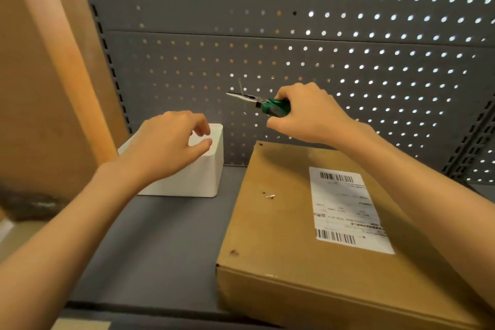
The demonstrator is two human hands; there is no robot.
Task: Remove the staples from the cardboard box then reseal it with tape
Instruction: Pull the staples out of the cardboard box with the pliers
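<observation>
A white container (199,174) stands at the back left of the grey shelf (160,236), close to the perforated back panel (267,48); its inside is hidden behind the left hand, so what it holds cannot be told. The left hand (171,142) hovers over its open top with fingers loosely curled and thumb near the forefinger, holding nothing that can be made out.

The cardboard box (294,236) lies flat on the right part of the shelf, flaps closed, with a white shipping label (345,209) on its top face. A small staple (270,196) lies loose on the top of the box (two tiny dark marks sit just beside it), left of the label.

The right hand (308,112) is raised above the far edge of the box, fingers wrapped round the green handles of a pair of pliers (259,103), whose metal nose points left toward the space above the container. Something thin and pale sticks up at the nose, too blurred to name.

Between container and box runs a bare strip of shelf. The box's near corner reaches the shelf's front edge. A tall cardboard sheet (40,75) leans at the far left.
</observation>
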